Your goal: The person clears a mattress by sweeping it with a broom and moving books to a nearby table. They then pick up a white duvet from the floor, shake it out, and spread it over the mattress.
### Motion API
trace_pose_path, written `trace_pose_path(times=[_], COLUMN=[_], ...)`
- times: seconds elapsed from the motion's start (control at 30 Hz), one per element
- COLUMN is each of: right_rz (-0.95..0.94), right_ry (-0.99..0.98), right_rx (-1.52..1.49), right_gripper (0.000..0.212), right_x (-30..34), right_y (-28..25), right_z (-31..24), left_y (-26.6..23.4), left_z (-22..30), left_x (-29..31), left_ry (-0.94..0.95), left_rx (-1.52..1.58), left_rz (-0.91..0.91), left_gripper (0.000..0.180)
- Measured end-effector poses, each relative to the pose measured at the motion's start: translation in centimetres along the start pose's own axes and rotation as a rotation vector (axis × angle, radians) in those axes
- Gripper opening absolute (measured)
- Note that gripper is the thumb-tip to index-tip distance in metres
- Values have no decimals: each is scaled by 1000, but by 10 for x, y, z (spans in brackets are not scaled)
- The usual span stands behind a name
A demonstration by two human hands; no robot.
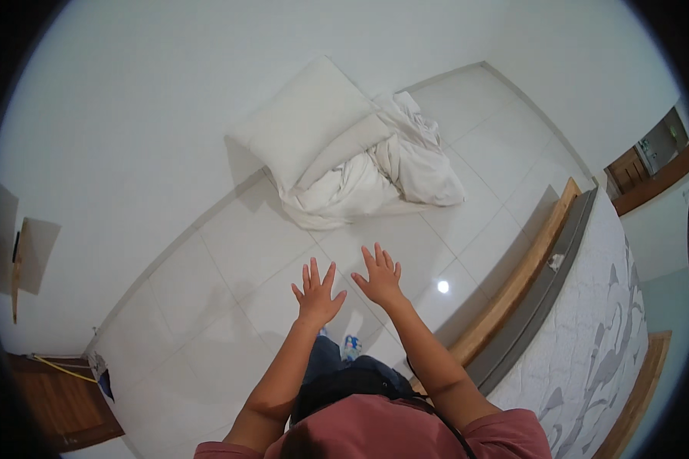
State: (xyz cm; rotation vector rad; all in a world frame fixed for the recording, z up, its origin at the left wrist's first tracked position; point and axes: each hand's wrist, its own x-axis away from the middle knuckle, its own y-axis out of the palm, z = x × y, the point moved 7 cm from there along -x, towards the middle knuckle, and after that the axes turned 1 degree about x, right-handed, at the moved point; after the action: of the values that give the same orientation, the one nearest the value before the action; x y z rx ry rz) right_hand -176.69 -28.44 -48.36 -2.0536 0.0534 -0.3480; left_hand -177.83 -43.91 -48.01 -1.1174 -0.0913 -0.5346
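Empty grip on both sides, fingers spread! From the left: big white rectangular pillow (pixel 302 118) by the white wall (pixel 130 115); left hand (pixel 318 297), well short of it; crumpled white cloth bedding (pixel 367 183) on the pale-tiled floor (pixel 233 256); right hand (pixel 380 281), touching nothing. Seemingly pre-contact: grasping would call for stepping closer.

1. Your single fisheye view looks steeply down from your head, past your dusty-red fabric shirt (pixel 375 428), nearest the lens.
2. Beyond it, your bare hands (pixel 319 302) (pixel 380 284) sit near, just below centre.
3. Ahead, it takes in the glossy white-tiled floor (pixel 245 249) and, farther off, the plain white wall (pixel 161 99).
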Motion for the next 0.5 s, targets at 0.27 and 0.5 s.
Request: trace_pose_path(times=[0.27, 0.5], right_rz=[-32, -87], right_ry=[39, 74], right_rx=[-52, -86], right_gripper=[68, 64], right_x=[-213, -371], right_y=[23, 60], right_z=[20, 45], left_y=[-26, -9], left_z=[-16, -36], left_x=[-211, -382], left_ry=[36, 36], left_rx=[-24, -47], left_rz=[-122, -204], left_gripper=[72, 75])
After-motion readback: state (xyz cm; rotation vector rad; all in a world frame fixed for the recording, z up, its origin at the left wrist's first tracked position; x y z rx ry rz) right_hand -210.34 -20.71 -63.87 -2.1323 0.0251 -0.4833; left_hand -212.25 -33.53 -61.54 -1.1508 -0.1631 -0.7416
